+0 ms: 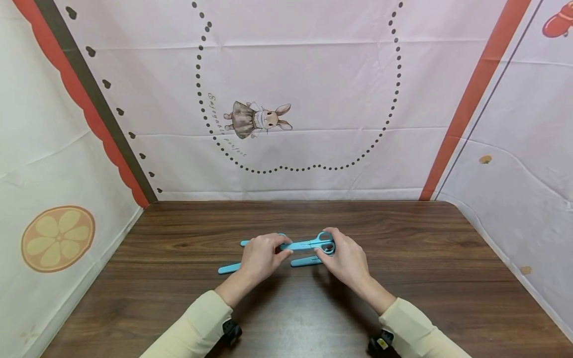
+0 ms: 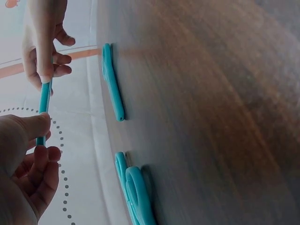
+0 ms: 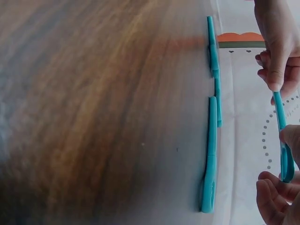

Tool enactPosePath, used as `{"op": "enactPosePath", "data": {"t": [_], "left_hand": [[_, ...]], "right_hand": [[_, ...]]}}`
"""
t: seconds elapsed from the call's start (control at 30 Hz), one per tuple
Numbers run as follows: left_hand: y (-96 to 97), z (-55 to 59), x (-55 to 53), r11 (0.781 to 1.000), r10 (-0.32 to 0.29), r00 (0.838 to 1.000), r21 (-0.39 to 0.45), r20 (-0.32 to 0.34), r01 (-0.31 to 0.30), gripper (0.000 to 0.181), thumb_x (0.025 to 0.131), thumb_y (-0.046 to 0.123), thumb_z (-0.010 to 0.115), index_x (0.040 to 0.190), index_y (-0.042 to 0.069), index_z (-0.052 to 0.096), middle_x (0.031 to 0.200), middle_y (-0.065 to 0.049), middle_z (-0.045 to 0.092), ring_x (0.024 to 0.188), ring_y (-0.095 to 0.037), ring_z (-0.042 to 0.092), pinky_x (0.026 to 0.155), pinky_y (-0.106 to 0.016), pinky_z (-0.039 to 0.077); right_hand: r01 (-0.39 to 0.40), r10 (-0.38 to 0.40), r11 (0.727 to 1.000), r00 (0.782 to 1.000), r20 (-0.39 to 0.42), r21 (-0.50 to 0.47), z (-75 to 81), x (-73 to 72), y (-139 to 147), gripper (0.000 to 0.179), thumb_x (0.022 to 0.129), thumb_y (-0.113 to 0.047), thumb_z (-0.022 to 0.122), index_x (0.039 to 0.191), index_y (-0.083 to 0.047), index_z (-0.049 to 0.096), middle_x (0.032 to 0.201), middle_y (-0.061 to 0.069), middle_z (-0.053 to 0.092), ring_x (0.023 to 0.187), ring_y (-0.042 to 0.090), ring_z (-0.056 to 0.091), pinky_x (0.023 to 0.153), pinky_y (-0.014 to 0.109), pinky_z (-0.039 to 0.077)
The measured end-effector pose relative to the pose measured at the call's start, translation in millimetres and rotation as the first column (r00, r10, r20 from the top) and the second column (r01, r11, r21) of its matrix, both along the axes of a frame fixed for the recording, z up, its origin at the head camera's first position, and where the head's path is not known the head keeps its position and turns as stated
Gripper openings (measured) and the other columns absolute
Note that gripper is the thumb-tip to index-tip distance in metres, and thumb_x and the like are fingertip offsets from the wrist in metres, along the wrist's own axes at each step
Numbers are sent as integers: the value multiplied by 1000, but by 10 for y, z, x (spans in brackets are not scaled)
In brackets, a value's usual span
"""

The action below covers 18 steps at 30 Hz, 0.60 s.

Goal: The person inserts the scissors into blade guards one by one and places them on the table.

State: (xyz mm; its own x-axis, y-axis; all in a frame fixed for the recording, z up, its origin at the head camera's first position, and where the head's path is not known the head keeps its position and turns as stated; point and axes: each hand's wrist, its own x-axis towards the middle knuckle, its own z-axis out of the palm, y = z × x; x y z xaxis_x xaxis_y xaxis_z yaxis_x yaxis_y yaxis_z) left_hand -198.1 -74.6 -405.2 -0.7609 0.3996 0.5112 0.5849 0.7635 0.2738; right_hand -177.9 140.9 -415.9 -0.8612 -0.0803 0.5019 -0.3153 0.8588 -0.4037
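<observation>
A pair of light-blue scissors [image 1: 301,245] is held level above the table, its blades inside a matching blue cover. My left hand [image 1: 263,256] pinches the covered tip between thumb and fingers. At the other end, my right hand [image 1: 348,256] grips the finger loops. In the left wrist view the held scissors [image 2: 45,97] appear edge-on between both hands. Just below them on the table lies a second pair of blue scissors [image 1: 306,261], its handle partly hidden by my right hand. Two more blue pieces, a farther one [image 1: 244,243] and a nearer one [image 1: 229,269], lie partly behind my left hand.
The dark wood-grain table [image 1: 179,308] meets a pale printed cloth [image 1: 313,99] at its back edge. Similar cloth hangs along the left and right sides. A small black device [image 1: 232,331] is strapped at each wrist.
</observation>
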Motion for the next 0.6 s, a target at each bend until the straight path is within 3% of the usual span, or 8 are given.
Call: {"op": "enactPosePath", "data": {"t": [0.4, 0.6], "left_hand": [[-6, 28, 9, 1000, 15, 1000, -1, 2, -15, 15, 76, 32, 75, 87, 22, 72, 63, 12, 53, 46, 1, 37, 40, -16, 29], [-8, 19, 7, 1000, 25, 1000, -4, 2, -25, 14, 77, 31, 74, 87, 22, 71, 62, 12, 52, 45, 1, 35, 39, -16, 28]], "right_hand": [[-2, 2, 1000, 1000, 3, 5, 5, 18, -21, 47, 76, -33, 73, 115, -13, 57, 79, -1, 65, 58, 6, 51, 46, 22, 37], [-4, 4, 1000, 999, -39, 11, 5, 6, -27, 48, 73, -30, 76, 114, -14, 57, 83, -1, 65, 62, 9, 56, 49, 24, 41]]}}
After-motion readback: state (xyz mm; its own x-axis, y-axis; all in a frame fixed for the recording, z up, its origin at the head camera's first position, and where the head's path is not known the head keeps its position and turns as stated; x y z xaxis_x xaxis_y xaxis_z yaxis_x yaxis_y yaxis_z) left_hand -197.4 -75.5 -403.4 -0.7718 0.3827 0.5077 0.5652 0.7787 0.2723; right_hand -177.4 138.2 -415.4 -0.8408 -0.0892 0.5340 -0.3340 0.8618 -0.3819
